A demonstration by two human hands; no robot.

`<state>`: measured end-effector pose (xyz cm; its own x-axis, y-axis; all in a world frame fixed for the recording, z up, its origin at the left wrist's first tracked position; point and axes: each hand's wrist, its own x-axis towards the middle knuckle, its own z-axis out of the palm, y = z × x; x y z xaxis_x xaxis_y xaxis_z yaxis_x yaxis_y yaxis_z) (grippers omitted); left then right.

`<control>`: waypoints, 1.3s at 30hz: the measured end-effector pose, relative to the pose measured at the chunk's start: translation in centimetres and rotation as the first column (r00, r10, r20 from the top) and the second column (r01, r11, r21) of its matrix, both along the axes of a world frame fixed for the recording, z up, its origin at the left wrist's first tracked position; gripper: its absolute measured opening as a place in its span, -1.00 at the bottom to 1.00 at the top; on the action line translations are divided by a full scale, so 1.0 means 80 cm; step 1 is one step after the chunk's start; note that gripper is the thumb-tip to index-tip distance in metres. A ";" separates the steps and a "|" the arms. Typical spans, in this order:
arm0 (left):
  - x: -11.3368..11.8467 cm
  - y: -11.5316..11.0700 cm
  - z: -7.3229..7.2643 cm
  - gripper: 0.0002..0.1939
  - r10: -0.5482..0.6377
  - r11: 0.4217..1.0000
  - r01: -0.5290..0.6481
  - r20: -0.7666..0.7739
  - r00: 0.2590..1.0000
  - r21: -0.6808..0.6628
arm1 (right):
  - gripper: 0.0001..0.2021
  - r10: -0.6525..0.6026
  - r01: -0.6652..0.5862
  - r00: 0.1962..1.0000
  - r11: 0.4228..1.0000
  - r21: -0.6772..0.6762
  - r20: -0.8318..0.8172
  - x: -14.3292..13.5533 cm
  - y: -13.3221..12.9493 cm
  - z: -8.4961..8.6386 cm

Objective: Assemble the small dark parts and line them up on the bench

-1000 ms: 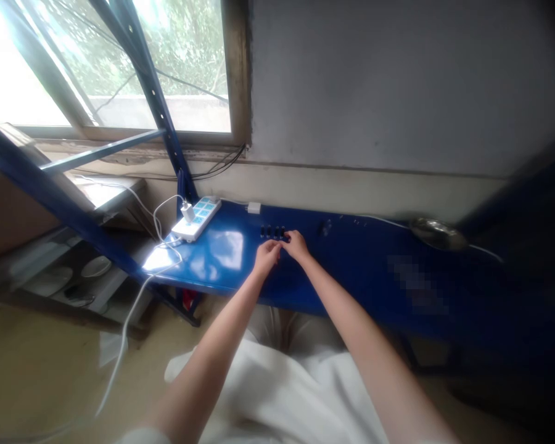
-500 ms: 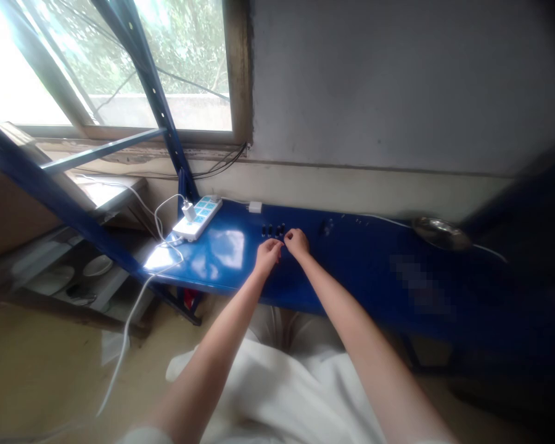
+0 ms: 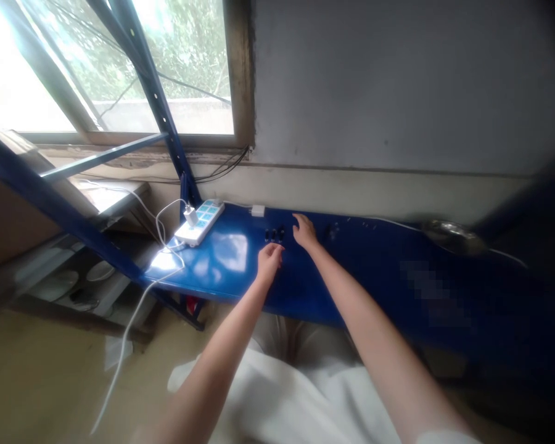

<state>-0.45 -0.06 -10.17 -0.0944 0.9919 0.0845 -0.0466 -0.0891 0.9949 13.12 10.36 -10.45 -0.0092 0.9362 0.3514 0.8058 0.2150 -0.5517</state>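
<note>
Both my arms reach forward onto a glossy blue shelf (image 3: 231, 271). My left hand (image 3: 269, 259) rests curled on the shelf just in front of a short row of small dark pieces (image 3: 274, 234); whether it holds anything I cannot tell. My right hand (image 3: 303, 230) lies further back, to the right of that row, with its fingers spread on the surface. Another small dark piece (image 3: 333, 232) sits right of my right hand.
A white power strip (image 3: 200, 223) with a charger plugged in lies at the shelf's left end, its white cable (image 3: 124, 333) hanging to the floor. A small white adapter (image 3: 258, 211) sits by the wall. A metal dish (image 3: 452, 235) stands at the right. Blue rack struts (image 3: 152, 92) cross the window.
My right hand has left my left hand and moved back and right toward the wall, with its fingers spread. My left hand has stayed near the row of dark pieces.
</note>
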 end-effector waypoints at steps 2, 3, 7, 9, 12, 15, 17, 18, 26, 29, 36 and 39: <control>0.000 -0.001 0.001 -0.80 -0.009 1.000 0.009 0.000 1.000 -0.004 | -0.50 0.122 -0.120 0.991 0.992 -0.030 0.062 -0.001 0.015 0.001; 0.001 -0.001 0.002 -0.80 -0.013 1.000 0.013 -0.002 1.000 -0.007 | -0.49 0.185 -0.182 0.979 0.982 -0.050 0.088 -0.003 0.022 0.000; 0.002 -0.002 0.004 -0.80 -0.021 0.999 0.020 -0.025 0.999 -0.029 | -0.55 0.380 -0.361 0.910 0.923 -0.136 0.164 -0.015 0.045 0.000; 0.003 -0.003 0.006 -0.80 -0.023 0.999 0.021 -0.041 0.999 -0.037 | -0.64 0.427 -0.399 0.881 0.902 -0.165 0.204 -0.020 0.051 0.001; 0.003 -0.004 0.008 -0.79 -0.030 0.999 0.028 -0.052 0.998 -0.037 | -0.76 0.421 -0.396 0.861 0.907 -0.143 0.285 -0.022 0.052 0.002; 0.003 -0.006 0.009 -0.80 -0.037 0.999 0.034 -0.062 0.997 -0.041 | -0.81 0.357 -0.346 0.889 0.934 -0.091 0.288 -0.018 0.048 -0.001; 0.003 -0.006 0.009 -0.80 -0.038 0.999 0.035 -0.071 0.997 -0.042 | -0.82 0.276 -0.268 0.940 0.961 -0.067 0.201 -0.013 0.042 -0.005; 0.002 -0.006 0.008 -0.79 -0.039 0.999 0.036 -0.074 0.997 -0.038 | -0.83 0.226 -0.219 0.965 0.974 -0.061 0.134 -0.010 0.040 -0.006; 0.001 -0.002 -0.005 -0.77 -0.016 0.998 0.024 -0.141 0.990 0.055 | -0.78 -0.028 0.062 0.857 0.997 0.049 -0.515 0.008 0.005 0.030; 0.005 -0.007 -0.002 -0.75 0.079 0.976 -0.041 -0.173 0.982 0.213 | -0.77 -0.106 0.182 0.782 0.981 0.061 -0.614 0.009 -0.029 0.056; 0.027 -0.041 0.061 -0.67 0.044 0.912 0.040 -0.195 0.980 0.409 | -0.83 -0.044 0.104 0.804 0.992 0.067 -0.593 -0.005 -0.137 0.105; 0.041 -0.045 0.081 -0.74 -0.035 0.912 0.127 -0.233 0.972 0.389 | -0.84 -0.076 0.127 0.806 0.991 0.046 -0.587 -0.012 -0.154 0.107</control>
<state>2.81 -3.62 -3.71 0.0506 0.8740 0.4833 0.1410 -0.4854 0.8629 12.14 -1.92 -1.89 0.3149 0.8889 0.3328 0.3577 0.2137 -0.9090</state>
